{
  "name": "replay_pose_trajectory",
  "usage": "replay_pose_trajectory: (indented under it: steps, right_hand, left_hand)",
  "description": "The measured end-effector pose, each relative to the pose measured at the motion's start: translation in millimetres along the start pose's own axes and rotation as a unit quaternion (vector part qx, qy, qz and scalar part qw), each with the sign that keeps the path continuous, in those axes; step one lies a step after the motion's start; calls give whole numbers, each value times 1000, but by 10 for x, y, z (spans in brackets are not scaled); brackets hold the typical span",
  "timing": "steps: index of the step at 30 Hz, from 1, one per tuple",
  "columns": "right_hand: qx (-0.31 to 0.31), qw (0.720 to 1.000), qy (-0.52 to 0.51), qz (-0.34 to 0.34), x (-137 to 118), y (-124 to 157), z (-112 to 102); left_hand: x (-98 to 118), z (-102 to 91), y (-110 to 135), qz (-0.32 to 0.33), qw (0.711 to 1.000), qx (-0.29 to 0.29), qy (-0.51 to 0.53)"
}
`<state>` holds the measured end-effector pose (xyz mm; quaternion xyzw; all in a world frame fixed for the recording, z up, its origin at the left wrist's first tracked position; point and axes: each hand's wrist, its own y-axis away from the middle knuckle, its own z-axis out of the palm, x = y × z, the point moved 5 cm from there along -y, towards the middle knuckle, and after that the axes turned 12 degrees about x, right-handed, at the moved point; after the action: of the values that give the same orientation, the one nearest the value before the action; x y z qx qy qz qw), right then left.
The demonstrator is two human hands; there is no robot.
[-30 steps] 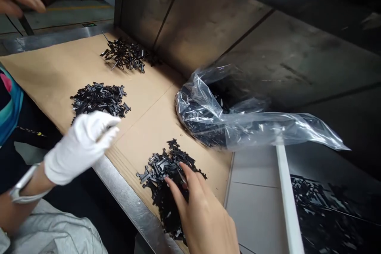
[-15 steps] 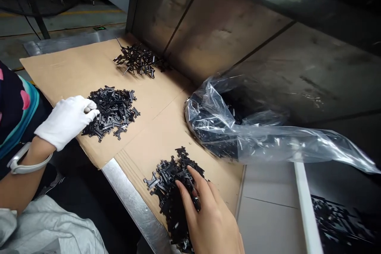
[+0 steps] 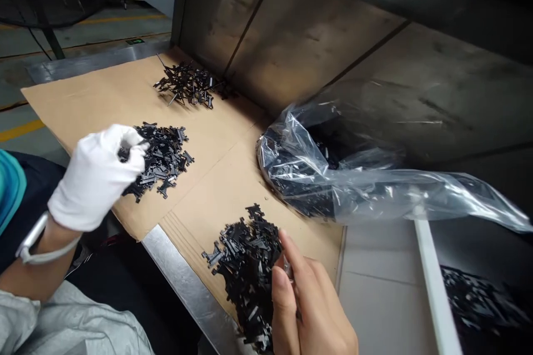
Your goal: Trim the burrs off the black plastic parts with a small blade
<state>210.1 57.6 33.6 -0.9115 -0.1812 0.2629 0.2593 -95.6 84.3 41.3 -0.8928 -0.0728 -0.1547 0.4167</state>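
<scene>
My left hand (image 3: 97, 177), in a white glove, is raised at the near side of a pile of small black plastic parts (image 3: 164, 152). Its thumb and forefinger are pinched on a dark sliver, apparently one black plastic part (image 3: 144, 142). My bare right hand (image 3: 310, 305) is at the right edge of a second pile of the same parts (image 3: 245, 272). Its fingers are curled with the thumb close to the forefinger; whatever lies between them is too unclear to name.
Thin black pieces (image 3: 187, 84) lie heaped toward the back of the cardboard sheet (image 3: 95, 89). A clear plastic bag (image 3: 300, 166) of black parts leans near the metal wall (image 3: 316, 39). More black parts (image 3: 478, 299) sit beyond a white edge (image 3: 435, 283). Another person's dark clothing (image 3: 37, 183) is at left.
My left hand has lifted and closed its pinch near the left pile. My right hand has drawn back rightward from over the near pile, its fingers curling in.
</scene>
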Motion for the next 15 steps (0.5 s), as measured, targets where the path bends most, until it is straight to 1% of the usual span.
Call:
replay_pose_trajectory:
  steps: [1, 2, 4, 5, 7, 9, 10, 11, 12, 14, 15]
  right_hand:
    - [0, 1000, -32, 1, -93, 4, -9]
    - [-6, 998, -67, 15, -180, 5, -11]
    - [-6, 986, -149, 68, -311, -10, -4]
    - [6, 977, -190, 93, -346, -27, -4]
    - [9, 961, -233, 149, -334, -58, 24]
    - [16, 949, -254, 185, -262, -76, 20]
    - [22, 944, -264, 196, -224, -79, 1]
    - [28, 940, -275, 201, -193, -77, -28]
    - [33, 936, -286, 202, -172, -72, -62]
    - [39, 931, -306, 194, -158, -57, -126]
    - [38, 931, -311, 185, -161, -51, -149]
  left_hand:
    - [171, -19, 49, 29, 998, 13, 46]
    - [365, -16, 114, 71, 993, 5, 94]
    - [748, 1, 269, 160, 970, -28, 181]
    - [908, 12, 344, 193, 957, -47, 213]
    - [1136, 33, 456, 226, 939, -63, 252]
    - [1265, 57, 520, 234, 930, -70, 275]
    - [1296, 65, 535, 224, 927, -74, 291]
    - [1307, 75, 541, 200, 924, -85, 316]
    - [1304, 89, 544, 163, 916, -108, 349]
    - [1261, 143, 554, 52, 887, -186, 419]
    - [1237, 176, 567, -5, 865, -230, 447]
